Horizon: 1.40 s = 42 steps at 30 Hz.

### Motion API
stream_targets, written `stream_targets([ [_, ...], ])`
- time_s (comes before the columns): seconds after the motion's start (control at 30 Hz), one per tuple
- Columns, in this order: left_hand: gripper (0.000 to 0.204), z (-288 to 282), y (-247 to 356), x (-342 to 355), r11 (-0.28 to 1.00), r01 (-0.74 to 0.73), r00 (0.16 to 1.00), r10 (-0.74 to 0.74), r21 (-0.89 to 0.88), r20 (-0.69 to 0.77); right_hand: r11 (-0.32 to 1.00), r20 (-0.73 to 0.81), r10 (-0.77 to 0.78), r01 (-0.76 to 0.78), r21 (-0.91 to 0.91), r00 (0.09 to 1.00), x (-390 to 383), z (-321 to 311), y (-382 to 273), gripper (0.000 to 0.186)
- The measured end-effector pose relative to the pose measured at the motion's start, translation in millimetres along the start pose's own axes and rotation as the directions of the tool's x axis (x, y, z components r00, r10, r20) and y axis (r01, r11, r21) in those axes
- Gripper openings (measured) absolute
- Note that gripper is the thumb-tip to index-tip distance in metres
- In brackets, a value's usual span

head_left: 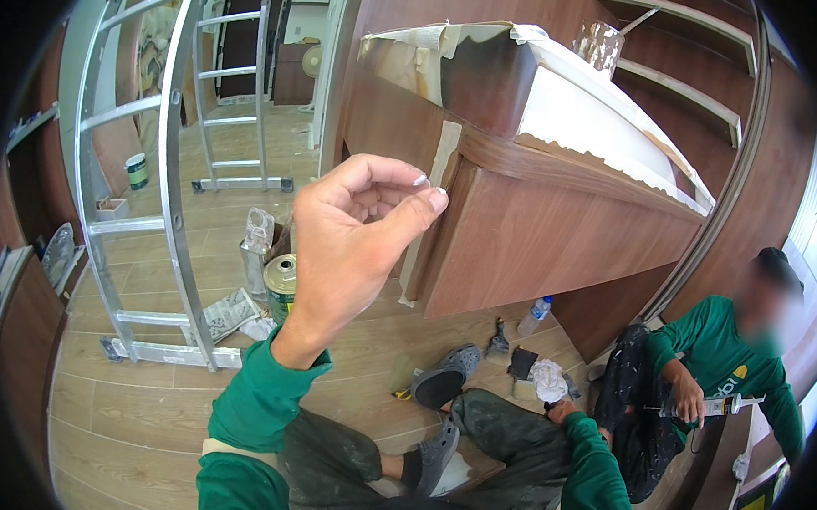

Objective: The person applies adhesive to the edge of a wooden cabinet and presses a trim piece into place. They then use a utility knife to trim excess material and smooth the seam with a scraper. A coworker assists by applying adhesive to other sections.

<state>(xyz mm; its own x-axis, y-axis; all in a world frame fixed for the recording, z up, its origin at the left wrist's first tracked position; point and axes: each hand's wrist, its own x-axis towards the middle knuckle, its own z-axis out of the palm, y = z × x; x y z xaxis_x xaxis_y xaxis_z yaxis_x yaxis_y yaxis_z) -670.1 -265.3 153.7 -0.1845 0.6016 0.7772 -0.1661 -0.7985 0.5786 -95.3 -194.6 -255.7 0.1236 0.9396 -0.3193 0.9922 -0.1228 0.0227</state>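
Note:
My left hand (pixel 357 225) is raised in front of the wooden cabinet (pixel 553 230), thumb and forefinger pinched close together. Whitish paint or filler marks their tips; whatever lies between them is too small to name. Just behind the fingertips, a pale strip of masking tape (pixel 445 153) runs down the cabinet's corner. Low on the right, my right hand (pixel 561 412) is closed beside a crumpled white rag (pixel 549 379), near the floor. Its fingers are partly hidden, and I cannot make out what they hold. White sheeting (pixel 585 124) covers part of the cabinet top.
An aluminium ladder (pixel 175 174) stands at left, near a green-labelled can (pixel 282 283). A brush (pixel 497 342), a black pad (pixel 523 364) and a water bottle (pixel 535 315) are on the floor. At right, another person (pixel 723 360) sits holding a caulking gun (pixel 711 407).

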Motion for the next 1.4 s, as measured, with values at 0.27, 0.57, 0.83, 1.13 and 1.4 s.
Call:
stream_targets([
  [0.27, 0.026, -22, 2, -5, 0.987, 0.154, 0.983, -0.148, -0.052, 0.110, 1.000, -0.004, -0.018, 0.018, 0.000, 1.000, 3, -4, -8, 0.049],
  [0.57, 0.027, -18, 9, 14, 0.954, 0.301, 0.940, -0.293, -0.017, 0.174, 1.000, -0.015, -0.015, 0.015, 0.003, 1.000, 2, 1, -3, 0.049],
  [0.83, 0.025, -17, 13, 25, 0.917, 0.395, 0.900, -0.397, 0.053, 0.180, 0.999, -0.044, -0.034, 0.035, 0.012, 0.998, 0, 0, -4, 0.050],
  [1.13, 0.017, -11, 19, 33, 0.876, 0.467, 0.864, -0.481, 0.123, 0.147, 0.997, -0.003, 0.073, -0.072, 0.035, 0.997, -9, -11, -16, 0.053],
  [1.4, 0.013, -10, 13, 36, 0.864, 0.497, 0.849, -0.504, 0.088, 0.157, 1.000, -0.009, 0.010, -0.010, -0.002, 1.000, -22, -21, -20, 0.049],
])
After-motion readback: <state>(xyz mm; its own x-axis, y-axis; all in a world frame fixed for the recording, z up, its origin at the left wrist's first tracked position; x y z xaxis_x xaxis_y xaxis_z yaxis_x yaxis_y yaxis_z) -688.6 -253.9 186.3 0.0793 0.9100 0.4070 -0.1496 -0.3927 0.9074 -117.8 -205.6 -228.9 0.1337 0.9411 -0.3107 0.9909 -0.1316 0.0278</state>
